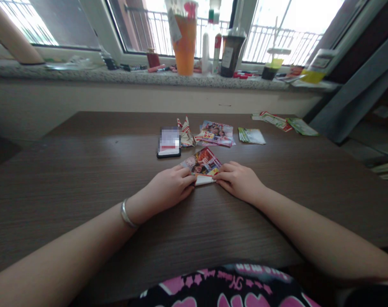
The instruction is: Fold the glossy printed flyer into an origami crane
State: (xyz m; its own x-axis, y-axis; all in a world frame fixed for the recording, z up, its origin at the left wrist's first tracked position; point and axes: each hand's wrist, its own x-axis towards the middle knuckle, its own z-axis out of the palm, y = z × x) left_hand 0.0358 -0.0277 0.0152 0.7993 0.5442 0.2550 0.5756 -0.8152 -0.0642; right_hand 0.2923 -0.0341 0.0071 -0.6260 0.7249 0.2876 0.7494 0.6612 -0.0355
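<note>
While the left hand (173,184) and right hand (241,180), fingers pinching, hold the printed paper (202,161) against the bench (194,238), I judge remotely that it is light, flexible and easily torn, best gripped at both ends of its near fold.

There are two hands (172,184) (240,180), one part-folded sheet (205,162), one phone (169,144) and one paper figure (187,137)

A curtain (354,91), cluttered windowsill (132,78) and railing (296,47) outside suggest a home.
</note>
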